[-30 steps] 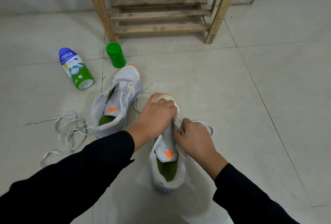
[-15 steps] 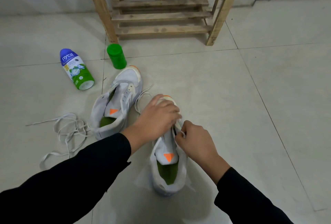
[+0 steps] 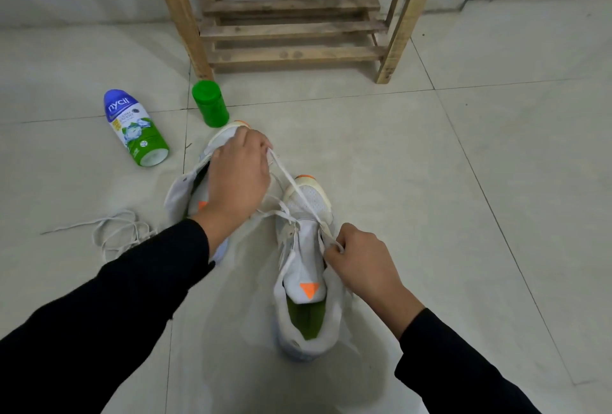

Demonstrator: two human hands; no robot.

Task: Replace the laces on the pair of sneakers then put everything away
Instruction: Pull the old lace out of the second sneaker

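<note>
Two white sneakers with orange toe tips and green insoles lie on the tiled floor. The nearer sneaker (image 3: 306, 268) points away from me, its tongue showing an orange triangle. A white lace (image 3: 291, 185) runs taut from its lower eyelets up to my left hand (image 3: 240, 178), which is closed on the lace's end above the far sneaker (image 3: 185, 188). My right hand (image 3: 359, 264) pinches the same lace at the near sneaker's right eyelet row. My left hand and arm hide much of the far sneaker. A loose white lace (image 3: 116, 231) lies tangled on the floor at the left.
A blue-and-green powder bottle (image 3: 135, 127) lies on its side at the left. A green cap-topped jar (image 3: 210, 108) stands by the far sneaker's toe. A wooden slatted rack (image 3: 291, 29) stands against the wall behind. Open tiled floor lies to the right.
My left hand rose from the near sneaker's toe and moved up and left, pulling the lace out long and taut. My right hand stayed at the eyelets.
</note>
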